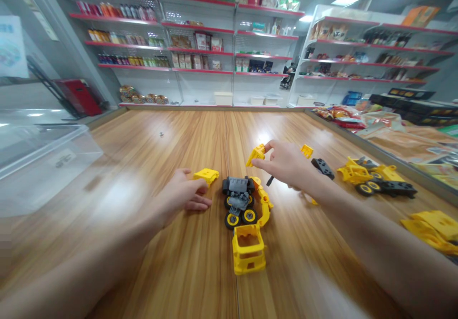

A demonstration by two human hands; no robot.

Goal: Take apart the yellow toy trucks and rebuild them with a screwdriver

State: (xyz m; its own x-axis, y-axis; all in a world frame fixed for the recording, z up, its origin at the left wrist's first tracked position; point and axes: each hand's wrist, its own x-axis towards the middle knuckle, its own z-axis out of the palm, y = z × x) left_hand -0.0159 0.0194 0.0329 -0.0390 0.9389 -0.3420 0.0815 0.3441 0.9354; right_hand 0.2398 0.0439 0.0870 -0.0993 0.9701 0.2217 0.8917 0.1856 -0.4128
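Note:
My right hand point(281, 161) is raised over the wooden table, pinching a small yellow plastic toy part point(255, 156) between thumb and fingers. Its other fingers are partly hidden. My left hand point(189, 192) rests low with fingers apart, beside a yellow block-like toy part point(207, 175); whether it touches the part I cannot tell. Between the hands lies a grey and black toy truck chassis point(238, 197) with black wheels on yellow hubs. Against its right side curves a yellow toy digger arm point(265, 203). Closer to me sits a yellow toy cab frame point(249, 251).
At right are a partly built yellow toy truck point(375, 176), more yellow parts point(434, 231) and a black toy piece point(322, 168). A clear plastic bin point(46, 166) stands left. Tiny pieces point(161, 134) lie farther back. Stocked shelves point(200, 47) rise beyond the table.

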